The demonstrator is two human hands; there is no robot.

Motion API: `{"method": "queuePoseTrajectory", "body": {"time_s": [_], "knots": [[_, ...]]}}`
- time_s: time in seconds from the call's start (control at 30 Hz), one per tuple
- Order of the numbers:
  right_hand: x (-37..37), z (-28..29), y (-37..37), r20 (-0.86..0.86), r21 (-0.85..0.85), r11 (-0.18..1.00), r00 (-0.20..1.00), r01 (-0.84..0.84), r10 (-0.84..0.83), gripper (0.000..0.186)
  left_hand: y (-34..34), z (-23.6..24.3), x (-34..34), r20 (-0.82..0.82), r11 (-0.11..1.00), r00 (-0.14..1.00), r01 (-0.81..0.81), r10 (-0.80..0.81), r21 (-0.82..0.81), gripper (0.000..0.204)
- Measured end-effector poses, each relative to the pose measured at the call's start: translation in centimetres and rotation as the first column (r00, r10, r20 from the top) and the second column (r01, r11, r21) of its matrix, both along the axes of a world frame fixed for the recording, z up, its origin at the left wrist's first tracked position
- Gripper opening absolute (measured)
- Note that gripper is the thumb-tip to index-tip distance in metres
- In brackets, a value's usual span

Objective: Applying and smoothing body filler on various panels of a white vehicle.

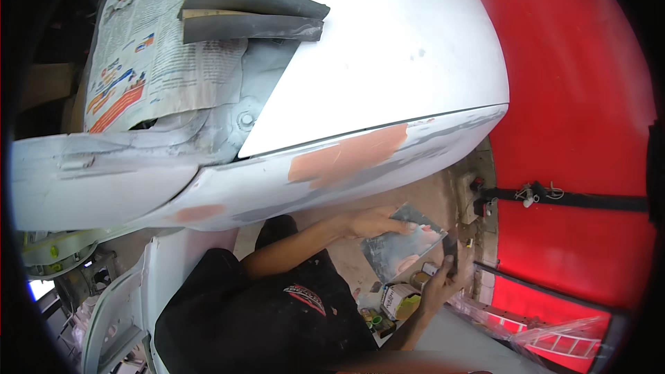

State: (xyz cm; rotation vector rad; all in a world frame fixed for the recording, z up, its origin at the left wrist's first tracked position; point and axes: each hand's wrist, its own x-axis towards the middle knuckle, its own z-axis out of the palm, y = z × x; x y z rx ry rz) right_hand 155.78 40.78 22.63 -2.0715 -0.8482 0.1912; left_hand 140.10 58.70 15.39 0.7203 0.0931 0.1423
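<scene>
My left hand (368,224) grips a flat grey mixing plate (388,253) by its upper left side, thumb on top. Pinkish putty (407,262) is smeared on the plate near its lower edge, with more by the right corner. In my right hand (436,288) a dark, thin putty spreader (451,244) is held upright, just right of the plate. Above both hands runs a white car body panel (270,194) with grey sanded areas. It bears a large salmon-coloured putty patch (350,156) and a smaller, fainter patch (200,212) to the left.
Folded grey-and-yellow sandpaper strips (253,14) lie over newspaper (159,62) beside a smooth white panel (388,48). Below my hands stand a box (396,303) and small containers. A red wall (568,97) with a black bar (596,201) rises at right; a ladder (554,338) lies low.
</scene>
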Motion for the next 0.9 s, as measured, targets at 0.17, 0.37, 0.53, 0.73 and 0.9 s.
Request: {"method": "queuePoseTrajectory", "body": {"time_s": [0.17,0.37,0.53,0.73,0.9], "knots": [[0.0,7.0,5.6,0.457,-0.156,0.956,0.841,-0.246,0.291,0.033,0.7,-2.5,2.1,-0.041,0.986,0.999,0.034,-0.028,0.161,0.048],[-3.7,12.6,12.7,0.606,-0.335,0.818,0.557,-0.468,0.568,0.042,1.6,-2.1,2.3,-0.098,0.925,0.995,0.053,-0.017,0.375,0.053],[-2.8,11.9,13.6,0.649,-0.234,0.876,0.604,-0.421,0.463,0.037,2.1,-1.1,2.1,-0.056,0.899,0.998,0.032,-0.009,0.437,0.053],[0.1,9.6,11.3,0.566,-0.164,0.909,0.718,-0.384,0.406,0.040,1.1,-2.6,3.7,-0.053,0.963,0.996,0.077,-0.065,0.258,0.042],[4.6,8.3,7.4,0.542,-0.137,0.942,0.774,-0.305,0.329,0.033,0.1,-2.4,6.1,-0.117,0.979,0.993,0.040,-0.017,0.199,0.040]]}}
